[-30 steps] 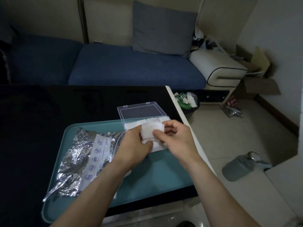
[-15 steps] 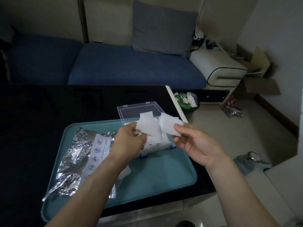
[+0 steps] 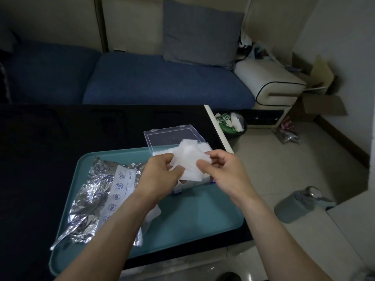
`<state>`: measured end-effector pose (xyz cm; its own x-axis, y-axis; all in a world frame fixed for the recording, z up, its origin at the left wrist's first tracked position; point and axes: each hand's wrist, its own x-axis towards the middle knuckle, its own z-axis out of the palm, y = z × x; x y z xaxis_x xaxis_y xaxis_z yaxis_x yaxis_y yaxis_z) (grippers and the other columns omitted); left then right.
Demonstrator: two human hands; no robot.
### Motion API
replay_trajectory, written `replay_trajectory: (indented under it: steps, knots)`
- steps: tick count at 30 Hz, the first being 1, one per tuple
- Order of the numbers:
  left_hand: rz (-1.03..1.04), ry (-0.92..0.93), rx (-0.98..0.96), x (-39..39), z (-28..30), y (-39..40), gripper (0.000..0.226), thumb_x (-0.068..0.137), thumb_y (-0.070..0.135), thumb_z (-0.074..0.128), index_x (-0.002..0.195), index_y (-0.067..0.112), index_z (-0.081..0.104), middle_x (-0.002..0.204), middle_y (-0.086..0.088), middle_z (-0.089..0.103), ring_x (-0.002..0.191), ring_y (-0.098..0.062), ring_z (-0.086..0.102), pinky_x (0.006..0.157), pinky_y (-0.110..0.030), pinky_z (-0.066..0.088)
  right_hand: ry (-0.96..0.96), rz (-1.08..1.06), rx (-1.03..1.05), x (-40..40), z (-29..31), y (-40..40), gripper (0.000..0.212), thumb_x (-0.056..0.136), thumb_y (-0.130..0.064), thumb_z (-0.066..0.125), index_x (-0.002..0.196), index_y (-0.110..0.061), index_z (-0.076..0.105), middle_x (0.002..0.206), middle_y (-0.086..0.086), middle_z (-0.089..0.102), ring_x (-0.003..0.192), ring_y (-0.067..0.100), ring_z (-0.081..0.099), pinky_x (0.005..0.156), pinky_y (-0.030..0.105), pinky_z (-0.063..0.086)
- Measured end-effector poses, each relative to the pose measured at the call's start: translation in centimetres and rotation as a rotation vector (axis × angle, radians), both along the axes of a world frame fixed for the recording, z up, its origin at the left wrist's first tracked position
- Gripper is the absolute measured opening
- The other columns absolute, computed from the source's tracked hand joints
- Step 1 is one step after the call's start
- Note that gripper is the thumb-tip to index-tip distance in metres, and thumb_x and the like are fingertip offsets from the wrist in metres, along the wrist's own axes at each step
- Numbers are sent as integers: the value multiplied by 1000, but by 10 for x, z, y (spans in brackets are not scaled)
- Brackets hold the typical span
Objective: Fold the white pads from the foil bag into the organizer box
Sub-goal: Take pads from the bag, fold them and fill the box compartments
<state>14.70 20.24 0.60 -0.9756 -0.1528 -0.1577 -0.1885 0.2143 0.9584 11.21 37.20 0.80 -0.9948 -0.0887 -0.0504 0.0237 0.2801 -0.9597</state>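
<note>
White pads (image 3: 187, 159) above open organizer box (image 3: 172, 136)

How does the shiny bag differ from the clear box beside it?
The foil bag is crinkled, silvery and opaque, lying flat; the organizer box is rigid and see-through, its lid swung open. The bag lies left of the hands, the box behind them. Both rest on the teal tray.

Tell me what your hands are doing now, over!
Left hand and right hand both pinching white pads. Pads held above open organizer box, not yet in. Foil bag lies on tray. Nothing blocking.
</note>
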Motion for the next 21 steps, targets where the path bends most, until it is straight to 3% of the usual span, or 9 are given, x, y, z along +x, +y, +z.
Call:
replay_trajectory:
  steps: [2, 6, 11, 13, 15, 18, 21]
  knots:
    - [23, -8, 4, 0, 0, 0, 11, 90, 0, 58, 86, 4, 68, 68, -6, 72, 51, -9, 63, 58, -23, 45, -37, -73, -43, -3, 2, 6, 22, 85, -18, 79, 104, -19, 69, 91, 6, 69, 77, 16, 65, 66, 25, 54]
    - [62, -11, 10, 1, 3, -1, 10, 91, 1, 58, 91, 4, 67, 74, -7, 73, 54, -8, 65, 56, -23, 46, -304, -35, -476, -5, 12, 12, 18, 83, -11, 77, 100, -10, 69, 84, 5, 65, 65, 13, 61, 54, 25, 49]
    - [83, -10, -13, 4, 8, -2, 17, 92, 5, 58, 88, 19, 66, 80, -2, 74, 58, -7, 66, 66, -32, 56, -355, 232, -375, -7, 10, 16, 35, 71, -16, 85, 102, -6, 72, 91, 10, 66, 72, 16, 58, 56, 24, 50]
    - [32, 12, -4, 3, 8, -6, 18, 92, 5, 59, 93, 20, 68, 79, 4, 75, 65, -8, 69, 67, -32, 56, -352, 203, -347, -8, 10, 17, 29, 73, -13, 81, 99, -4, 74, 95, 13, 69, 79, 21, 61, 63, 28, 51]
    - [-84, 37, 8, 3, 11, -12, 18, 92, 5, 62, 99, 20, 68, 80, 7, 75, 68, -7, 69, 63, -27, 52, -328, 134, -301, -9, 8, 18, 9, 79, -5, 75, 88, -4, 76, 90, 14, 70, 80, 22, 63, 67, 32, 49]
    - [-269, 38, -7, 5, 17, -20, 20, 88, 5, 69, 104, 16, 68, 81, 7, 74, 66, -4, 65, 59, -19, 49, -292, 100, -227, -8, 6, 15, 17, 82, 1, 66, 68, -8, 72, 79, 15, 63, 77, 24, 58, 62, 31, 45]
    - [-296, 28, -5, 5, 18, -21, 13, 90, 10, 69, 103, 12, 68, 74, 6, 70, 60, -7, 58, 55, -19, 46, -288, 95, -228, -6, 7, 13, 12, 82, 1, 64, 72, -4, 69, 76, 16, 59, 75, 26, 54, 59, 31, 43]
